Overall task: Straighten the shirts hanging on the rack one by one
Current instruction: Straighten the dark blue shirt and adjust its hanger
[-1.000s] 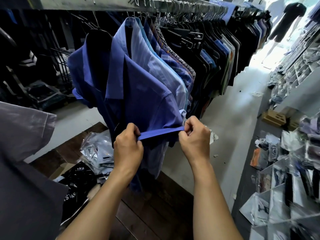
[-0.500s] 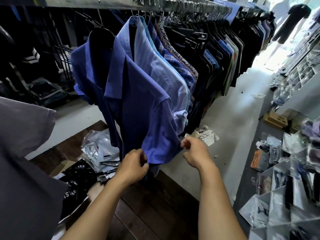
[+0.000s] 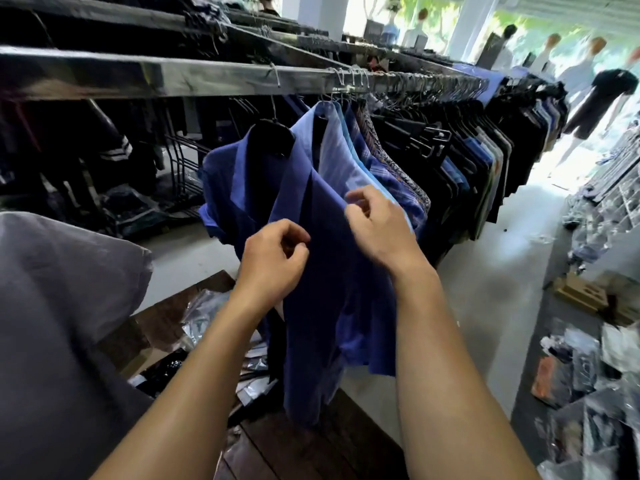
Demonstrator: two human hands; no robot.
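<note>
At the near end of the rack rail point(image 3: 207, 77), the dark blue shirt point(image 3: 311, 289) is hung; its front edge is pinched by the left hand point(image 3: 273, 261), while whether the blurred, curled right hand point(image 3: 381, 226) grips cloth cannot be told. By a hard tug it could be dragged off its hanger point(image 3: 272, 140).

Left forearm point(image 3: 194, 375) and right forearm point(image 3: 433, 358): bare, wrist to frame edge. Left grip point(image 3: 273, 261) and right grip point(image 3: 377, 226): bare. Grey fabric point(image 3: 62, 323), lower left: worn or hanging, cannot tell
</note>
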